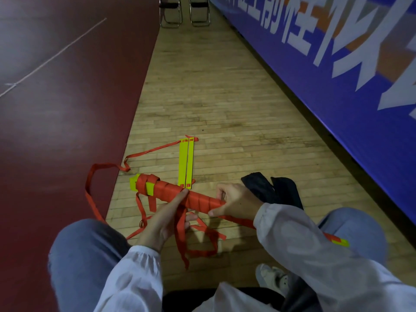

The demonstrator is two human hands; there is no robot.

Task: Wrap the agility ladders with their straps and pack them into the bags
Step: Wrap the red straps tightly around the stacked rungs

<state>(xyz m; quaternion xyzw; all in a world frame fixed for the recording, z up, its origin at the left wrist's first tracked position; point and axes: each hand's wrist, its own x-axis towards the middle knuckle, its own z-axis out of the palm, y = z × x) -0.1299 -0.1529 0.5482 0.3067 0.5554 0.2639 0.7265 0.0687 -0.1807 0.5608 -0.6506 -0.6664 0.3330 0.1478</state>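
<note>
Hand-held ladder bundle (180,194) lying left-right

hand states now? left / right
Left hand: closed on loose red strap, fingers against wrapped ladder bundle.
Right hand: gripping the bundle's end.

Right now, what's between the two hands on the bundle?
Head view: only strap-wound bundle spans between left hand and right hand; nothing else.

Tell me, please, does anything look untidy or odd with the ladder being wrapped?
Yes. The wrapped bundle, held by the left hand and right hand, has loose red straps dangling beneath it in a tangle, and one long loop trails left onto the red floor.
</note>
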